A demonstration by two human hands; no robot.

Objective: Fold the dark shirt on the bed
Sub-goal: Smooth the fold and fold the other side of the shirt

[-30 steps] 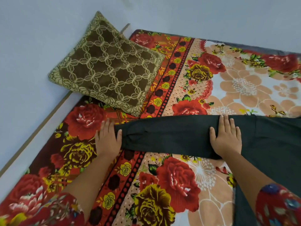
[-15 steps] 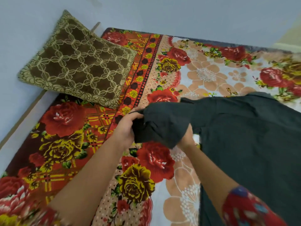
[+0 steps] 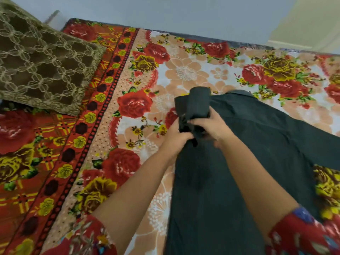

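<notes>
On the bed (image 3: 185,70), we hold the bunched sleeve (image 3: 193,103) tight in our left grip (image 3: 176,138) and right grip (image 3: 211,126), and the shirt (image 3: 248,159) lies flat to the right, its long way toward us, nearer the right one.

One view only: a wide-angle camera worn on the head, looking forward and steeply down onto the bed (image 3: 132,105) from near, the wall (image 3: 184,11) along its top edge.
</notes>
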